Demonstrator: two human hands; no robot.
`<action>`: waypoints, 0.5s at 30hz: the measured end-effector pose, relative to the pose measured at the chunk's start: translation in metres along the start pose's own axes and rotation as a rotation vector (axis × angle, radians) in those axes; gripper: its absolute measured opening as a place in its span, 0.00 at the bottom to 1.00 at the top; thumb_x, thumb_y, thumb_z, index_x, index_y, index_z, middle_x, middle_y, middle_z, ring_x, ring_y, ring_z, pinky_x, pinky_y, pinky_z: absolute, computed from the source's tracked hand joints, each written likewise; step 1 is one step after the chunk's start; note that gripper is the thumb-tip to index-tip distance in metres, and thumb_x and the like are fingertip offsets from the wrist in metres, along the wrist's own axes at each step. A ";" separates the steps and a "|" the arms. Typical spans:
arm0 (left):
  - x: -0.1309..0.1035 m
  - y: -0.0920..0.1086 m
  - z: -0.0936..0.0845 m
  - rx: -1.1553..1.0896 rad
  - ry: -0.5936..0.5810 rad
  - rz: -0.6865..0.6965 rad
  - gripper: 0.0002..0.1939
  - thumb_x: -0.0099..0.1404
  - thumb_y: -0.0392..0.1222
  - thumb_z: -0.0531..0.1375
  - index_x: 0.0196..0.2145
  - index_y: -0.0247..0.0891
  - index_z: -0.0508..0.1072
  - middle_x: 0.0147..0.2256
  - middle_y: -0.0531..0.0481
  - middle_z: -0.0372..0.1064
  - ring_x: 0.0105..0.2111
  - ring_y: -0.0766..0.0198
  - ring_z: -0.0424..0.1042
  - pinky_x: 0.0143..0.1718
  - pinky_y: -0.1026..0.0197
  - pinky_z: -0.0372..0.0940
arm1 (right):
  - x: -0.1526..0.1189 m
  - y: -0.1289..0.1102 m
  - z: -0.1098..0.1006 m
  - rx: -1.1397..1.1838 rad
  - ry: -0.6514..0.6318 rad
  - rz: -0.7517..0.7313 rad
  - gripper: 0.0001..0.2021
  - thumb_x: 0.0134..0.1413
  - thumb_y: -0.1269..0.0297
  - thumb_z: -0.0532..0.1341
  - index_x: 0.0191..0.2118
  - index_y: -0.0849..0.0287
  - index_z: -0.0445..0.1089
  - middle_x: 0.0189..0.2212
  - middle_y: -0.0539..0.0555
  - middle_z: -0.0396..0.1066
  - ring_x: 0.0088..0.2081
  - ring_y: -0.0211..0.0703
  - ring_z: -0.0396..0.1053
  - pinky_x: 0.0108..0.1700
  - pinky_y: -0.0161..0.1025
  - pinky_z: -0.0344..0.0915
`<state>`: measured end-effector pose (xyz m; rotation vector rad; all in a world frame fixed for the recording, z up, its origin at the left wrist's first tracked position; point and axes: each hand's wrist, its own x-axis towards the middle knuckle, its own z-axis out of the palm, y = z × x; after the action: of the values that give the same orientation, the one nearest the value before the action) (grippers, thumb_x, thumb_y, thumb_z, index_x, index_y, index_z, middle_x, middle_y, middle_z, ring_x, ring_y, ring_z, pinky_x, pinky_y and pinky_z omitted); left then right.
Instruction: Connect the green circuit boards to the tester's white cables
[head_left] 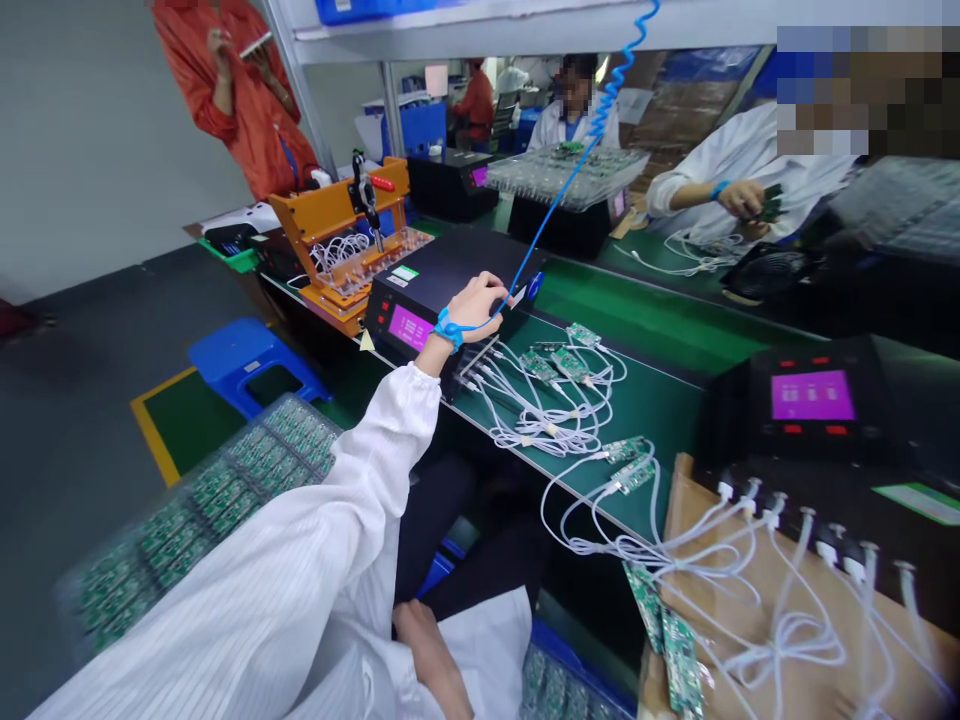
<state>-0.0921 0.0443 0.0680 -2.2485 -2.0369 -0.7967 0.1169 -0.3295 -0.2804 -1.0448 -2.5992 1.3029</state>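
Clock directions run from the left hand (476, 302), which lies over the near right end of a black benchtop tester (457, 258); the body of the tester spreads toward 10 and 11 o'clock, its magenta display (409, 327) at 9. The left hand's fingers are bent, with the tips by the casing edge; I cannot tell whether they press or pinch anything. The right hand (421, 632) rests in the lap, between 6 and 7 o'clock, partly hidden, so its closure cannot be told.

A blue wrist strap (450, 329) circles the left wrist, and its coiled cord (604, 110) climbs toward 1 o'clock. White cables (551, 428) bundle at 5 o'clock, and green circuit boards (571, 364) lie at 4.

For good handling here, a light fingertip touch seems best, with the forearm lifted clear of the plugged-in connectors and the cord slack enough not to drag across the boards.
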 end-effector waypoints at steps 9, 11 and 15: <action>-0.001 0.000 0.000 -0.004 -0.008 0.007 0.18 0.65 0.35 0.58 0.51 0.45 0.77 0.59 0.46 0.65 0.62 0.52 0.65 0.55 0.51 0.69 | 0.011 0.012 0.009 -0.136 0.182 0.101 0.13 0.55 0.74 0.63 0.45 0.53 0.76 0.45 0.57 0.79 0.45 0.54 0.77 0.46 0.42 0.66; -0.001 0.000 -0.001 -0.001 -0.011 0.000 0.18 0.65 0.35 0.58 0.51 0.45 0.77 0.60 0.45 0.64 0.62 0.52 0.65 0.55 0.51 0.69 | 0.022 0.007 0.007 -0.172 0.152 0.155 0.16 0.54 0.76 0.63 0.48 0.57 0.77 0.47 0.61 0.79 0.47 0.54 0.78 0.45 0.41 0.66; -0.002 0.003 -0.004 0.001 -0.039 -0.011 0.19 0.65 0.35 0.57 0.52 0.45 0.76 0.61 0.45 0.63 0.62 0.52 0.65 0.55 0.51 0.69 | 0.038 0.008 -0.008 -0.176 0.119 0.244 0.14 0.55 0.76 0.63 0.47 0.59 0.78 0.44 0.62 0.80 0.44 0.53 0.79 0.42 0.39 0.63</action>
<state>-0.0906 0.0410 0.0715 -2.2716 -2.0680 -0.7580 0.0946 -0.2982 -0.2908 -1.4595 -2.5992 1.0258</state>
